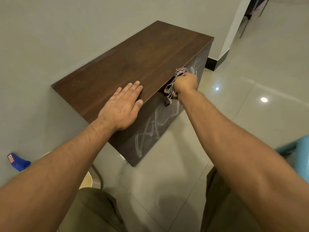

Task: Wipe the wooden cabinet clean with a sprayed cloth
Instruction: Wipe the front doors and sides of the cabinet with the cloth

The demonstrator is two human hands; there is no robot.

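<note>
Right hand [185, 82]: fist closed around a bunched checked cloth [172, 88]; loose folds spill out above and below the knuckles. The wad is pressed against the cabinet's front face, just under the front edge of the top, roughly midway along that edge.

Cloth: patterned, crumpled, partly hidden by the fist; whether it is damp cannot be told.

Wooden cabinet [133, 64]: low, dark brown, standing on the floor against the wall; long axis runs from the near-left corner away to the far-right corner. Front face carries pale streaks [148, 129], heaviest toward the near end, below and nearer than the cloth, with some also beyond it toward the far end.

Left hand [122, 106]: open, flat, palm down on the top at the front edge, holding nothing; judged a brace.

Judgement: the right hand alone bears the cloth, and the uncleaned streaks lie along the front face, so the stroke likely runs parallel to the long axis.

Blue spray bottle [18, 162]: on the floor by the wall, well apart from both hands.
</note>
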